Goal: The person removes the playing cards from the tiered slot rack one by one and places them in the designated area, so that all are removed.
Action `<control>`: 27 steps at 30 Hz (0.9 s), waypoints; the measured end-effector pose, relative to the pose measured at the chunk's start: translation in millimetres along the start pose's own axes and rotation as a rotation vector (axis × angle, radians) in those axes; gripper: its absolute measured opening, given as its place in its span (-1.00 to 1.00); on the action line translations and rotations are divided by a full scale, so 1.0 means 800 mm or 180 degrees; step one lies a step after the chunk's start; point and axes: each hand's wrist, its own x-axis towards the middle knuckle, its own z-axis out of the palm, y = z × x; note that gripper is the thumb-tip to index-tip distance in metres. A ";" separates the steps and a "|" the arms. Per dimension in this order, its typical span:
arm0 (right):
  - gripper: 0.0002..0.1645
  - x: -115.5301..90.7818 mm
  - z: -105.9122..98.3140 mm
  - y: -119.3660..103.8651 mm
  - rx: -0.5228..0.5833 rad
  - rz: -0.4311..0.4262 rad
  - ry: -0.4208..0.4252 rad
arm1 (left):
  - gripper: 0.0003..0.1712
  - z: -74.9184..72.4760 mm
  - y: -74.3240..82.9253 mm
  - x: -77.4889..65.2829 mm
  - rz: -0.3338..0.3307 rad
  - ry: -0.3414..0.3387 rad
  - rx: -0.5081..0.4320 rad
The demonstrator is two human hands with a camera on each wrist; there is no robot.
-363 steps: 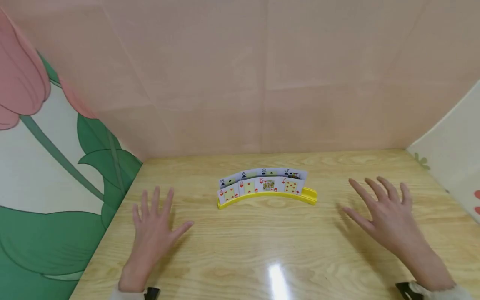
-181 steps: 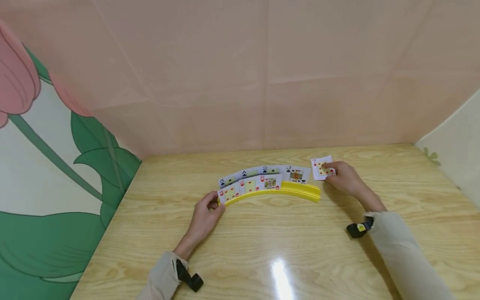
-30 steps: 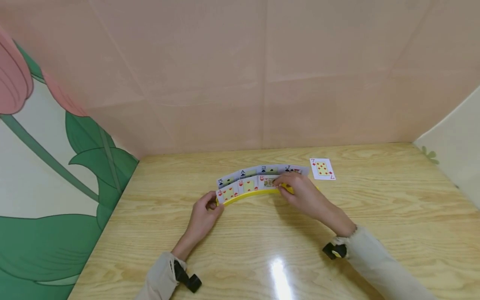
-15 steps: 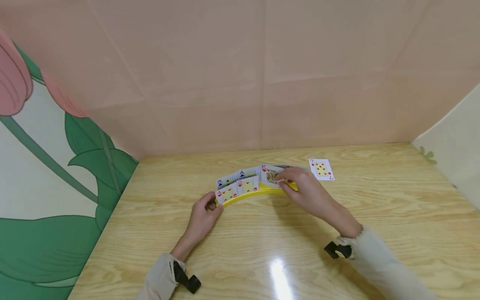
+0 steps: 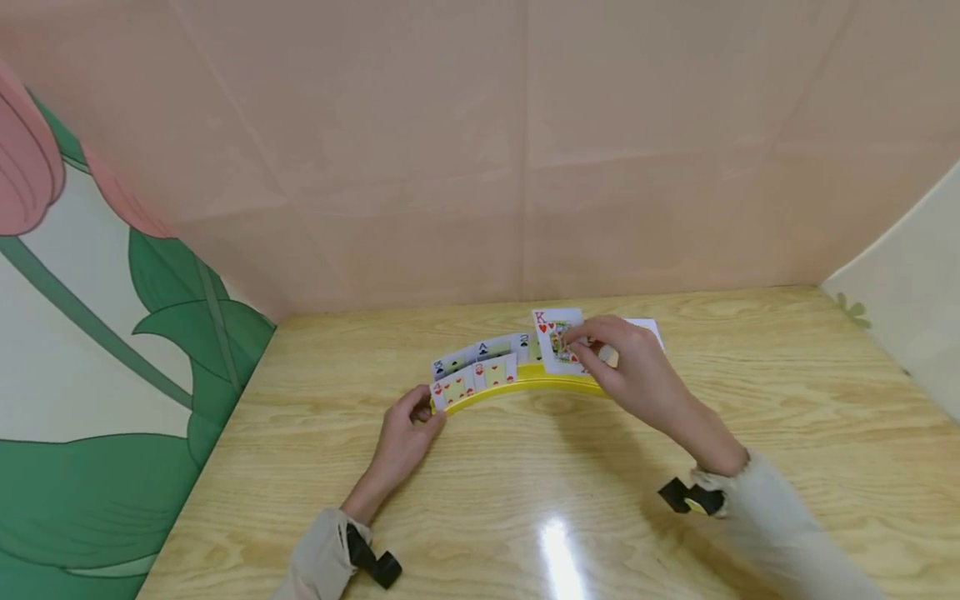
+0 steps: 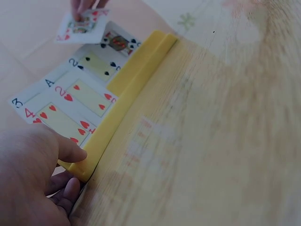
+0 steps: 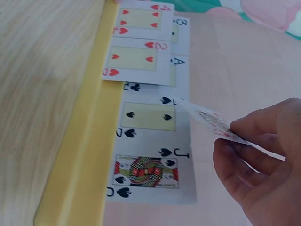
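Note:
In the head view my left hand (image 5: 405, 437) pinches the left end of a curved yellow card holder (image 5: 536, 381), its thumb on the front edge in the left wrist view. The holder's front row has the four of hearts (image 6: 59, 125) and two of hearts (image 6: 84, 96). Behind them stand a black three (image 7: 181, 35), a black ace (image 7: 181, 70), the two of spades (image 7: 148, 115) and the jack of spades (image 7: 150, 172). Above the holder's right part, my right hand (image 5: 637, 375) pinches the king of hearts (image 5: 555, 337), tilted and apart from the holder in the right wrist view.
Behind my right hand the seven of diamonds (image 5: 654, 329) lies on the wood-grain table (image 5: 465, 517), mostly hidden. A pink cloth wall (image 5: 420, 167) closes off the back, with a flower-printed panel (image 5: 90, 350) on the left and a pale one (image 5: 907, 292) on the right.
Earlier the seven of diamonds came out of the front row and was laid on the table. The right hand has since lifted the king of hearts up and rightward. The left hand stays at the holder.

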 end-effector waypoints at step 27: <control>-0.71 0.008 -0.054 0.030 0.0048 0.0215 0.0652 | -0.66 -0.002 -0.020 0.005 -0.0009 -0.0025 0.0034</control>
